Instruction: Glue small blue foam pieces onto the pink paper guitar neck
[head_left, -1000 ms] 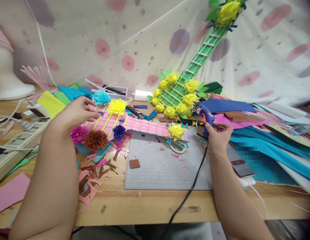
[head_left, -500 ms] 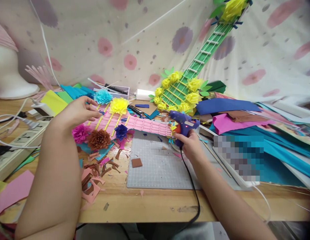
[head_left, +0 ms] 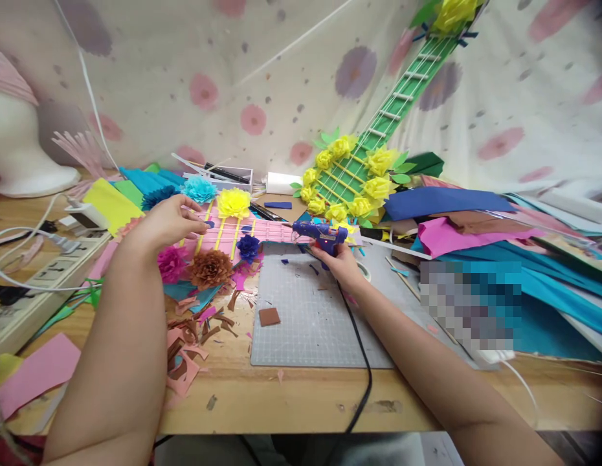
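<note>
My right hand grips a blue hot glue gun, its nozzle pointing left over the neck of a pink paper guitar lying on the table. Its black cord trails back over the grey cutting mat. My left hand rests on the guitar's body among yellow, light blue, dark blue, brown and pink paper flowers, fingertips pinched on a small dark blue piece.
A green paper guitar with yellow flowers leans against the floral cloth behind. Coloured paper sheets pile at the right, scraps lie near the front edge, and a power strip and white mannequin head sit left.
My right hand carried the glue gun leftwards from the right side of the mat to the pink guitar's neck. My left hand stayed on the guitar's body.
</note>
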Tool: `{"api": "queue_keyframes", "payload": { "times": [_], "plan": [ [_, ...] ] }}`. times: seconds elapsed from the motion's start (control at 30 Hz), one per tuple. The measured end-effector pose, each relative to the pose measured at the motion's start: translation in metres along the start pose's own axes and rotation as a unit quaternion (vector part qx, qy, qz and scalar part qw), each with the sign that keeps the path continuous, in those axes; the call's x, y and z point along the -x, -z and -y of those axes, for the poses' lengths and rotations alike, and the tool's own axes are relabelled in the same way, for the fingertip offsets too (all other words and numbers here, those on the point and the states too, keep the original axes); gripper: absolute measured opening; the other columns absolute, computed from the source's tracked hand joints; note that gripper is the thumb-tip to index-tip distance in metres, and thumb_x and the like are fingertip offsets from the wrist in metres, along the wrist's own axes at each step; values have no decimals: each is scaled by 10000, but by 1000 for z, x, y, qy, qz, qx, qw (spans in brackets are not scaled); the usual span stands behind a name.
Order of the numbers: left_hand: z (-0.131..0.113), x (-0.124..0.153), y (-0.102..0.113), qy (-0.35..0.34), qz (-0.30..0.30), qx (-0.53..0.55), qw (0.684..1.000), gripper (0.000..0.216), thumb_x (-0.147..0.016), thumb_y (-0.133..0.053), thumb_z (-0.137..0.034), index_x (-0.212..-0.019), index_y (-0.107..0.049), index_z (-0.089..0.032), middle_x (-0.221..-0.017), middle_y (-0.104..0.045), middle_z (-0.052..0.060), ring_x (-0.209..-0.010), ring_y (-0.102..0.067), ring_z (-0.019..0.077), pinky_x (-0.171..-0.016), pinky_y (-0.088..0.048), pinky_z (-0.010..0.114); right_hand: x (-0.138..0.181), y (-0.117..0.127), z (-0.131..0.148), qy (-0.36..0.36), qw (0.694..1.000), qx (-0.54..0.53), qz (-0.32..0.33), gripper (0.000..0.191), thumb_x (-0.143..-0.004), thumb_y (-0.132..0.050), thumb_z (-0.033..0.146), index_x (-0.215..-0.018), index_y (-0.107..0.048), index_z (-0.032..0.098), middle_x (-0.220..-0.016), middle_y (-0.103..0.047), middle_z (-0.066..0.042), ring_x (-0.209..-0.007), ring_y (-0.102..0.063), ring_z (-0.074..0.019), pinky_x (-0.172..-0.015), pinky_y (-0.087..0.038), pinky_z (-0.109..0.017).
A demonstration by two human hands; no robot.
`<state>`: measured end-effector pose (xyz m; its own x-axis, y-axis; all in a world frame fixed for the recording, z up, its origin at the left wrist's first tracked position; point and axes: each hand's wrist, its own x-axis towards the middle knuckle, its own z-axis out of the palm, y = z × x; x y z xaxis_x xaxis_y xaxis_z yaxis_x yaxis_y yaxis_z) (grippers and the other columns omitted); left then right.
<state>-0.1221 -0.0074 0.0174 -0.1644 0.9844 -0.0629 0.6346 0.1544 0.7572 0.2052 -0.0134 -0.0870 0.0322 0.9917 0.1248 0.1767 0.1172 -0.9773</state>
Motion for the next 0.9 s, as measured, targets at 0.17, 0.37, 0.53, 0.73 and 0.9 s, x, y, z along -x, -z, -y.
{"api": "queue_keyframes", "payload": {
  "times": [0.17,0.37,0.53,0.73,0.9],
  "plan": [
    [-12,6,-12,5,5,8,1000,403,-634,-672,-115,-968,-449,-146,-811,-559,11,-720,-595,130,-607,-493,237,-15,0,-8,17,1000,2,3,427,-625,-705,475,-920,-629,177,-987,-693,-87,-922,-638,-236,-873,-478,-405],
    [-16,5,-22,-6,41,-30,999,443,-645,-636,-120,-1045,-446,-121,-732,-587,8,-666,-625,147,-628,-498,262,5,3,-5,7,997,80,6,336,-644,-671,436,-856,-627,180,-880,-703,-83,-823,-649,-238,-786,-506,-395],
    [-11,0,-25,36,51,-3,998,472,-598,-655,-122,-1027,-465,-168,-712,-570,-15,-638,-661,181,-637,-512,290,9,5,-5,-14,988,149,32,262,-655,-636,391,-819,-606,189,-795,-698,-77,-754,-656,-236,-743,-515,-396],
    [-17,4,-25,47,38,30,998,471,-608,-653,-113,-1024,-447,-190,-756,-566,-20,-673,-659,160,-666,-530,285,-9,30,-12,11,986,167,20,251,-655,-619,373,-812,-597,178,-760,-700,-82,-786,-661,-242,-785,-505,-389],
    [-21,8,-25,59,27,24,998,454,-583,-672,-114,-979,-468,-203,-784,-588,-6,-714,-674,192,-695,-529,310,-16,49,-19,49,978,202,27,277,-655,-625,400,-820,-619,178,-806,-701,-74,-794,-653,-244,-766,-506,-377]
  ]
}}
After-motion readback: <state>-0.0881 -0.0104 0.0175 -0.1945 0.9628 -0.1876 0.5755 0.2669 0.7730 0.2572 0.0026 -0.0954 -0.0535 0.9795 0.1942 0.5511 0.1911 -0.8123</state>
